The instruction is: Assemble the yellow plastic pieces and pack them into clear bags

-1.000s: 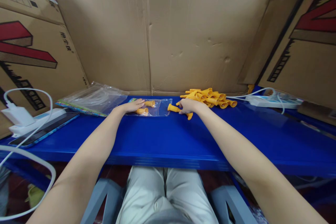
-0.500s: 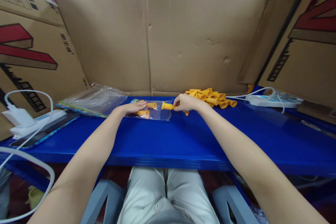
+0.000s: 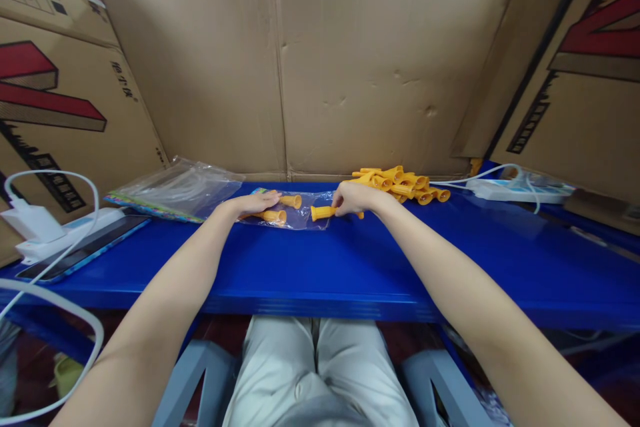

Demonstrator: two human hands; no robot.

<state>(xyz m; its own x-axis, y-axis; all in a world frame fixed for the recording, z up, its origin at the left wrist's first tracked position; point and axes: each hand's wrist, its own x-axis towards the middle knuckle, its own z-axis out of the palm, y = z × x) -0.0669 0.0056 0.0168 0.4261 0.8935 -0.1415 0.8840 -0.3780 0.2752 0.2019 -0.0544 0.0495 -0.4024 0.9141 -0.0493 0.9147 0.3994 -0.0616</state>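
A clear plastic bag (image 3: 303, 220) lies on the blue tabletop in front of me, with two yellow horn-shaped plastic pieces at its left part, their flared ends pointing right. My left hand (image 3: 257, 203) rests flat on the bag, fingers stretched out, covering the narrow ends of those pieces. Between the fingertips of my right hand (image 3: 353, 198) is another yellow horn-shaped piece (image 3: 323, 213). Its flared end points left over the bag's right edge, and a yellow tip shows right of my fingers. Whether the flared end is inside the bag I cannot tell.
Behind my right hand is a pile of yellow horn-shaped pieces (image 3: 405, 185). Several flat clear bags (image 3: 175, 190) lie at the left. A phone (image 3: 83, 250) and a power strip (image 3: 75, 237) are further left, another power strip (image 3: 520, 191) at the right. Cardboard (image 3: 370, 73) walls the back.
The piece in my right hand has swung nearer to me at its flared end and now lies about level. My left hand stays on the bag.
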